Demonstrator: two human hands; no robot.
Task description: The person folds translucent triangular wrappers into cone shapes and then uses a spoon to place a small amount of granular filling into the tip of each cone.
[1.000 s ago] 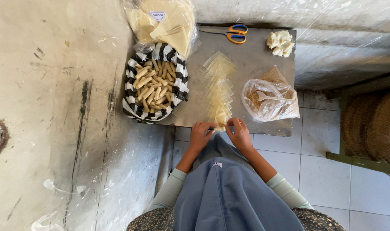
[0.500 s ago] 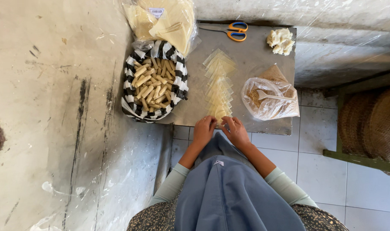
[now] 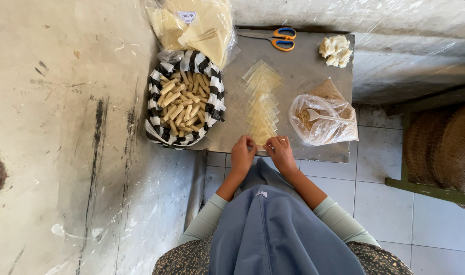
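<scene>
Hands meet at the near edge of the grey tabletop (image 3: pixel 298 66). Left hand (image 3: pixel 242 153) and right hand (image 3: pixel 281 152) have their fingers pinched on the nearest wrapper (image 3: pixel 262 138), which lies at the near end of a row of pale square wrappers (image 3: pixel 262 99) running away across the tabletop. Whether anything lies inside that wrapper cannot be told. Right of the row sits a clear plastic bag (image 3: pixel 321 119) of brown crumbly filling with a white spoon (image 3: pixel 326 118) in it. Left of the row stands a black-and-white striped basket (image 3: pixel 212 97) filled with finished rolls (image 3: pixel 184 104). Beyond the basket lies a plastic packet of wrapper sheets (image 3: pixel 196 28). At the far edge lie orange-handled scissors (image 3: pixel 281 39) and a white lumpy mass (image 3: pixel 336 50), well apart.
</scene>
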